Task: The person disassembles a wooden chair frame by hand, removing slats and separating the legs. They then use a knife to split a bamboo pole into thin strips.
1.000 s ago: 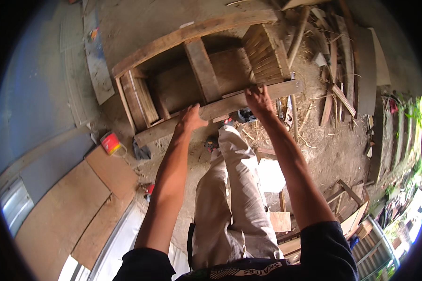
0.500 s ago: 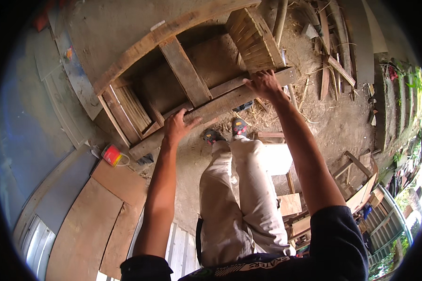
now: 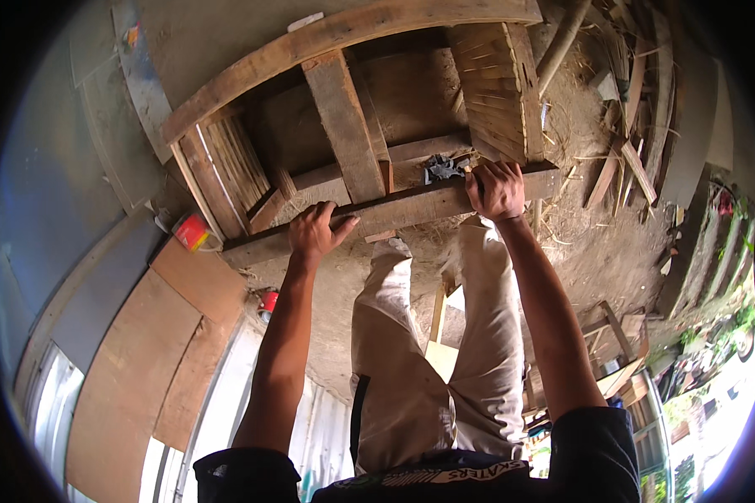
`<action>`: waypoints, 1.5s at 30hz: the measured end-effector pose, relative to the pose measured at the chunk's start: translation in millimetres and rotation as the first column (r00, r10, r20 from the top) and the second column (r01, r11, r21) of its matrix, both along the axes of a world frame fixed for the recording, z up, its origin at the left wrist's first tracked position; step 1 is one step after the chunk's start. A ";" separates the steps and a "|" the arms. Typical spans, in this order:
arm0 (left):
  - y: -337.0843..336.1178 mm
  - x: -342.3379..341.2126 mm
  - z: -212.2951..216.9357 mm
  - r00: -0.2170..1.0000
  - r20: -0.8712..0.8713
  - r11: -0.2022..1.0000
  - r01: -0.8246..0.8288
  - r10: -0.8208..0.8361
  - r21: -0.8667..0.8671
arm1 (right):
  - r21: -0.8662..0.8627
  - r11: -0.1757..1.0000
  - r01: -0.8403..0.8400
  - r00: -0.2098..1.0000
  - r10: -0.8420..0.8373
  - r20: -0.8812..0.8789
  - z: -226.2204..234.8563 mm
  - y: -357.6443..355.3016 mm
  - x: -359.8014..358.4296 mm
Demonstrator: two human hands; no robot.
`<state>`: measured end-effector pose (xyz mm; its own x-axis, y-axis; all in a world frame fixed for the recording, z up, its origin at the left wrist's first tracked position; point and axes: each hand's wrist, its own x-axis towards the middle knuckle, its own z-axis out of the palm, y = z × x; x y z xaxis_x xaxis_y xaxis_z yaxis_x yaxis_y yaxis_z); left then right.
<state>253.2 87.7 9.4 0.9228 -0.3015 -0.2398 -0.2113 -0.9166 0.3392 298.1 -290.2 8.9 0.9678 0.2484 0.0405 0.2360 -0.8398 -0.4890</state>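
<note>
A rough wooden frame (image 3: 340, 117) stretches in front of me, with slatted ends, a crossbar in the middle and a long rail (image 3: 407, 210) on my side. On the left part of that rail, my left hand (image 3: 317, 230) curls its fingers over the top, thumb stretched along the near face. Farther right, near the rail's end, my right hand (image 3: 497, 193) is wrapped round the same rail. The right slatted end (image 3: 491, 92) rises just beyond it. What the fingertips do on the rail's far side is hidden.
Plywood sheets (image 3: 130, 369) lean at the left, beside a red pail (image 3: 193, 232). A red can (image 3: 267, 303) stands near my left forearm. Scrap boards (image 3: 633, 151) and a pole (image 3: 564, 46) lie at the far right. Loose wood pieces (image 3: 621, 335) lie at the right.
The frame sits farther right and its near rail lower in my view. My right hand has closed more tightly round the rail. My legs now reach up to the rail, one foot showing beyond it.
</note>
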 end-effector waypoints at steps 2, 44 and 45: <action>-3.9 -1.9 0.2 0.997 0.079 0.999 -0.020 0.017 0.037 | -0.011 1.000 0.000 1.000 0.001 0.009 -0.5 0.2 -0.3; -113.7 -105.5 -60.5 0.461 0.735 0.868 -0.256 0.497 -0.427 | 0.291 0.820 -0.493 0.811 0.312 0.494 -116.8 -27.1 -131.0; -123.7 -120.4 -60.7 0.462 0.744 0.875 -0.211 0.483 -0.436 | 0.336 0.831 -0.444 0.890 0.364 0.276 -143.9 -24.5 -150.2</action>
<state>132.9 -36.0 -51.3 0.6964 0.1708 0.6971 -0.1967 -0.8886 0.4143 147.9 -314.7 -135.0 0.7462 0.5416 0.3871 0.6353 -0.4057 -0.6570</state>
